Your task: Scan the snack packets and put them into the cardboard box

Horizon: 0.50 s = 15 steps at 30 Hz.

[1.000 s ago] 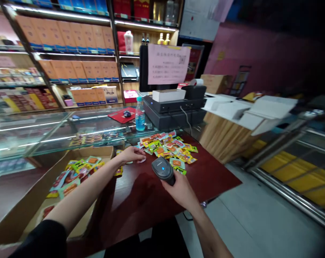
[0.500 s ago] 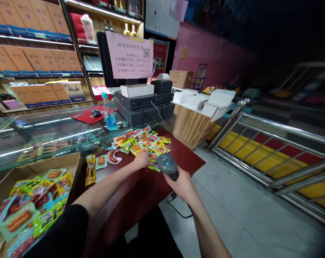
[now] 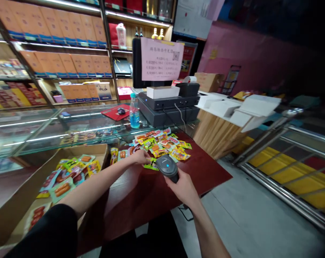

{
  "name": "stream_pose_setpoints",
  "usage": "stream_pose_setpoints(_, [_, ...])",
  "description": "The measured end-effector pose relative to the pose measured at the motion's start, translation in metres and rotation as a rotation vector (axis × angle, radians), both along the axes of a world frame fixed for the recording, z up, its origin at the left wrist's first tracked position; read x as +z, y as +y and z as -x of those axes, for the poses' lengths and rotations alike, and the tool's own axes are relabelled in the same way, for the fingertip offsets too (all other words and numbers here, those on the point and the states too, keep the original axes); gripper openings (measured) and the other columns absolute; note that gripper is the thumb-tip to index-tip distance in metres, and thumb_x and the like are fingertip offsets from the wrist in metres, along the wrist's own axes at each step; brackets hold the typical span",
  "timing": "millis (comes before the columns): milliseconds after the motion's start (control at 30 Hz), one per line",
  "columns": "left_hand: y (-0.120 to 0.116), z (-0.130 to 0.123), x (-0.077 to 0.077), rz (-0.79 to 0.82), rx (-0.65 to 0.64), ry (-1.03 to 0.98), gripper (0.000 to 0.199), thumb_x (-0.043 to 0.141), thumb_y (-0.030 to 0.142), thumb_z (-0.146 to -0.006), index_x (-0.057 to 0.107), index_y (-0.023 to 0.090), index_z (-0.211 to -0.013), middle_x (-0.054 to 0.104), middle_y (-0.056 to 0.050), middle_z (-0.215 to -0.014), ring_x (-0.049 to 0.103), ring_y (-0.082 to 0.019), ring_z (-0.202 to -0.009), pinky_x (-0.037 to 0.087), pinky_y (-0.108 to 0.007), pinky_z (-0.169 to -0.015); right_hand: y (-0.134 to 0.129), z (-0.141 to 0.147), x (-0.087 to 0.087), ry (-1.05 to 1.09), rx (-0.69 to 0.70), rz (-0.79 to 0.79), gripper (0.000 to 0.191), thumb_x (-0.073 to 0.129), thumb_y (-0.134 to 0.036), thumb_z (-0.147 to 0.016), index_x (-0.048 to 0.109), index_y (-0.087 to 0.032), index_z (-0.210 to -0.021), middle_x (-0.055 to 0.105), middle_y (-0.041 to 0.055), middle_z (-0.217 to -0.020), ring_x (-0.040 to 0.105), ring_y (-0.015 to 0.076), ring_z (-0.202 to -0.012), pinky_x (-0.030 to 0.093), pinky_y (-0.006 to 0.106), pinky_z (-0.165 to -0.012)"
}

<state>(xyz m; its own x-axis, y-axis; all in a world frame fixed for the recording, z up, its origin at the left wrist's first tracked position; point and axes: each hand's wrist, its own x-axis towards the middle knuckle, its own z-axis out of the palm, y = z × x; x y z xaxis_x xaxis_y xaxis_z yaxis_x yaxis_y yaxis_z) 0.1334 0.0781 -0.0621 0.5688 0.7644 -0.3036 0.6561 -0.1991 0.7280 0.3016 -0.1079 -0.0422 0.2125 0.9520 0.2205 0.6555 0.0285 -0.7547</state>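
Observation:
My right hand (image 3: pixel 184 186) is wrapped round the grip of a dark grey barcode scanner (image 3: pixel 166 165), which shows a small blue light on top. Just left of the scanner's head, my left hand (image 3: pixel 141 157) pinches a green sausage packet (image 3: pixel 151 165) low over the dark red table (image 3: pixel 141 200). Behind both hands lies a loose pile of small sausage packets (image 3: pixel 162 143), yellow, green and clear. A yellow packet (image 3: pixel 114 156) and a clear sausage packet (image 3: pixel 122 154) lie left of the pile. My left forearm crosses in front of the cardboard box.
An open cardboard box (image 3: pixel 17 193) with several sausage packets stands at the left. Behind the table are a glass counter (image 3: pixel 57 132), a bottle of blue drink (image 3: pixel 134 116) and a till (image 3: pixel 168 104) with a monitor. A metal railing (image 3: pixel 288 172) runs along the right.
The view has turned left, so the table and box appear further right. Both hands have shifted left over the table, the left with the green packet and the right still gripping the scanner.

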Motion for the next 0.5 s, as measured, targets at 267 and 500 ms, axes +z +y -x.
stream_pose_setpoints(267, [-0.014,0.13,0.039,0.121,0.354,-0.367,0.039,0.082,0.032,-0.051,0.064,0.014,-0.081,0.058,0.004,-0.059,0.05,-0.008,-0.051,0.04,-0.02,-0.05,0.028,0.063,0.006,0.029,0.25,-0.048,0.023,0.061,-0.024,-0.074,0.065,-0.019,-0.095,0.072,0.0069,-0.092,0.067,0.0233,-0.086,0.048,0.029,-0.074])
stream_pose_setpoints(500, [-0.035,0.185,0.04,0.189,0.514,-0.57,0.047,0.084,0.038,-0.052,0.063,0.014,-0.086,0.065,0.0,-0.073,0.056,-0.008,-0.061,0.042,-0.019,-0.055,0.033,0.103,0.013,0.082,0.445,-0.005,0.023,0.059,-0.02,-0.074,0.065,-0.019,-0.095,0.072,0.0049,-0.091,0.066,0.0204,-0.082,0.048,0.027,-0.072])
